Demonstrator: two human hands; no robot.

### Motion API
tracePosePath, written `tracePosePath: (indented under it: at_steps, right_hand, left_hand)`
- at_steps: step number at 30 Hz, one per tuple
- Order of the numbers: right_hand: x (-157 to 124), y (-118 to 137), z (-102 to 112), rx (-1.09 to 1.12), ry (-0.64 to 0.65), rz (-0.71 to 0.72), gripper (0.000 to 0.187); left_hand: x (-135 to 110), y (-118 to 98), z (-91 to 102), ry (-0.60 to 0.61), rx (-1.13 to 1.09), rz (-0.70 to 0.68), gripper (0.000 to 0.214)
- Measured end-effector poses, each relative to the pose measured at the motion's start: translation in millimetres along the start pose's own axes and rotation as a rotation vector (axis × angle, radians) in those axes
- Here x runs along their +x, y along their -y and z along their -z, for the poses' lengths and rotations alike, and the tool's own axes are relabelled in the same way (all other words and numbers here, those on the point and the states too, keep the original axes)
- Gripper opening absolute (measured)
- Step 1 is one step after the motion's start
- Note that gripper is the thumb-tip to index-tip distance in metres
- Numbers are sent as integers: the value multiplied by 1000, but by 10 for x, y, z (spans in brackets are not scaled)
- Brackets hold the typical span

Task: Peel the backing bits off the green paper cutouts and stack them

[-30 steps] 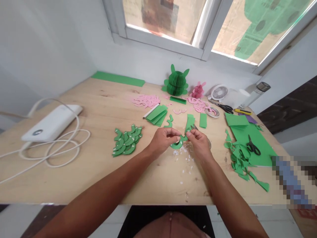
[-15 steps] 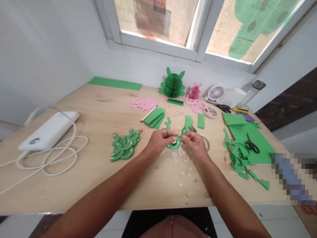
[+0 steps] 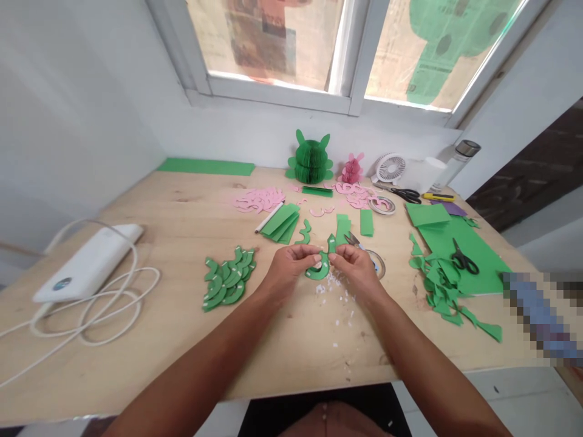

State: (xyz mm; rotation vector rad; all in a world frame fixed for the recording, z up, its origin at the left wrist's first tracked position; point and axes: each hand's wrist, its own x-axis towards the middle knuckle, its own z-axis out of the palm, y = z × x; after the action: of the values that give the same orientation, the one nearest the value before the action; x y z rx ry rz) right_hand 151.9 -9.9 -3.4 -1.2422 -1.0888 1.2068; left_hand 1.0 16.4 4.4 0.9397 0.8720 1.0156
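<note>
My left hand and my right hand meet over the middle of the table, fingers pinched. Between them is a curved green paper cutout with small white marks on it, held at both sides. Small white scraps lie scattered just below my fingers. Beyond my right hand are a pair of scissors, partly covered, and a tape roll. To the left of my left hand sits a pile of similar green cutouts with white marks. Another wavy green piece lies just beyond my hands.
Pink cutouts, folded green papers and a green honeycomb paper figure stand toward the wall. On the right are green offcuts and black-handled scissors. A white device with a looped cable lies at left.
The view has shifted slightly. A pointed end of the green cutout now stands up more clearly by my right fingertips. Both hands keep their pinch on it.
</note>
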Motion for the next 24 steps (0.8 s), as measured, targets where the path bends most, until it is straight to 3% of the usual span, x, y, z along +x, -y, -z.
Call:
tracePosePath:
  at_steps: [11,18,24]
  right_hand:
    - [7,14,0,44,-26,-7,30]
    - [-17,58,-5,18,3,-28,32]
    - [-36,112,-20,-17,15,-9,29]
  left_hand:
    - [-5,-70,36,46,-29,64,25]
    - [-14,-81,31,19,273,1,21]
    - [-9,-77,31,39,305,-25,20]
